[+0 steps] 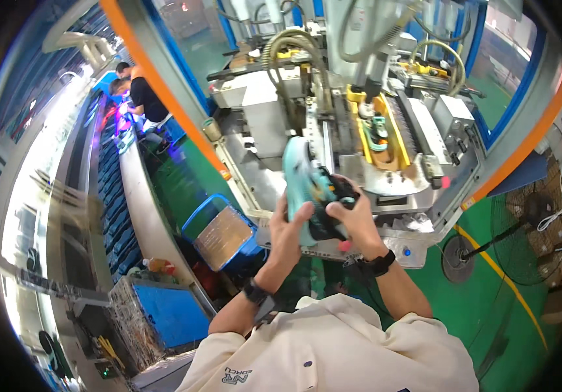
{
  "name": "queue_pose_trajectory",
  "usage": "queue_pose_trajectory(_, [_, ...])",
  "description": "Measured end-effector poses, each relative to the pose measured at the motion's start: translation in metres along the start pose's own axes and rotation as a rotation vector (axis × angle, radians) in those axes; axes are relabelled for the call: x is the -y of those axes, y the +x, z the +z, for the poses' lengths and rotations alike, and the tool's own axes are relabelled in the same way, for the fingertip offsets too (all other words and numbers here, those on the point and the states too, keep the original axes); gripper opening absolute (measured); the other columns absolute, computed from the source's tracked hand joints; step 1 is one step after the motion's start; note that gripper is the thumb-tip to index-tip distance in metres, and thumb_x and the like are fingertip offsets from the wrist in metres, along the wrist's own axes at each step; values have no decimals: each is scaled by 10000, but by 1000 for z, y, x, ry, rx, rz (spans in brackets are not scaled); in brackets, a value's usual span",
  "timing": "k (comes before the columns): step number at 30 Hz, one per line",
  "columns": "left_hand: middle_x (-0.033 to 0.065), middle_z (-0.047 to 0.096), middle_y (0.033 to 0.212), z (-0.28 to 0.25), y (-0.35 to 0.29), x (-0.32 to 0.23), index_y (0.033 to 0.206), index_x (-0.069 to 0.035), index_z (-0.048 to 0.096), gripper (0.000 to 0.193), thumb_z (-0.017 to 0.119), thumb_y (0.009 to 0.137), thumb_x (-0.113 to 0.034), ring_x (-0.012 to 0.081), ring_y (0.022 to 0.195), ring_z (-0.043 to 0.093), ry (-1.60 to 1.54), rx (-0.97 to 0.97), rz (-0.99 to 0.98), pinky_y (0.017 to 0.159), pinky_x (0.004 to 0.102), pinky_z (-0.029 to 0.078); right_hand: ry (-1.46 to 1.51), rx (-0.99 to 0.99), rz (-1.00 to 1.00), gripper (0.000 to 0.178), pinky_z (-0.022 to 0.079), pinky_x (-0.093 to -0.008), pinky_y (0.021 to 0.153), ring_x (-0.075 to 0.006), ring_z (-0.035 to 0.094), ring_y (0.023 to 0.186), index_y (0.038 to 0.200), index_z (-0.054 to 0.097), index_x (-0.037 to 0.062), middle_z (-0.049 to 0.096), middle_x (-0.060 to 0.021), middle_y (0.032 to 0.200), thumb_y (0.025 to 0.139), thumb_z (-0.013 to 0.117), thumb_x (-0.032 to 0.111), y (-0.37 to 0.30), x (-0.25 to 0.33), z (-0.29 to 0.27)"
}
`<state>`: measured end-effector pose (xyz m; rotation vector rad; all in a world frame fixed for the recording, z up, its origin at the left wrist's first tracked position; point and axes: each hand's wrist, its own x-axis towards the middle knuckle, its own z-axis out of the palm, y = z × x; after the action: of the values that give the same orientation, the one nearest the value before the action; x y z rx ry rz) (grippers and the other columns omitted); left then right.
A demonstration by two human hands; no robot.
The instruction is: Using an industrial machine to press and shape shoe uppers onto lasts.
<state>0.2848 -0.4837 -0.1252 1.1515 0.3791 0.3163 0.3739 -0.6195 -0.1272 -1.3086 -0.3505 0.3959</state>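
Green floor is flanking the machine; in front of it, left hand and right hand are holding one shoe, fingers half-curled about opposite sides; gripping evenly should be keeping it steady; a second shoe is sitting within the machine; one fan is standing right of it.

Both forearms forward, fingers curled, thumbs inward.
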Motion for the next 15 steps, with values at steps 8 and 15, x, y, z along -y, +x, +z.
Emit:
queue_pose_trajectory(8, [237,478,1369,92,179,74,1441,109,266,954,703,834,-484,239,1239,490,320,307,-140,1010,330,410,-60,-564,-98,505,481,-270,850,-134,597,921,1194,588,14,633,-68,1061,711,729,56,16,-1,-157])
queue_pose_trajectory(15, [310,517,1301,129,366,158,1328,104,394,921,818,674,-387,380,1183,549,884,-53,-61,1015,416,432,-336,-847,-108,471,480,-249,804,-117,580,883,1198,571,-10,607,-46,1023,731,631,-3,4,46,-184])
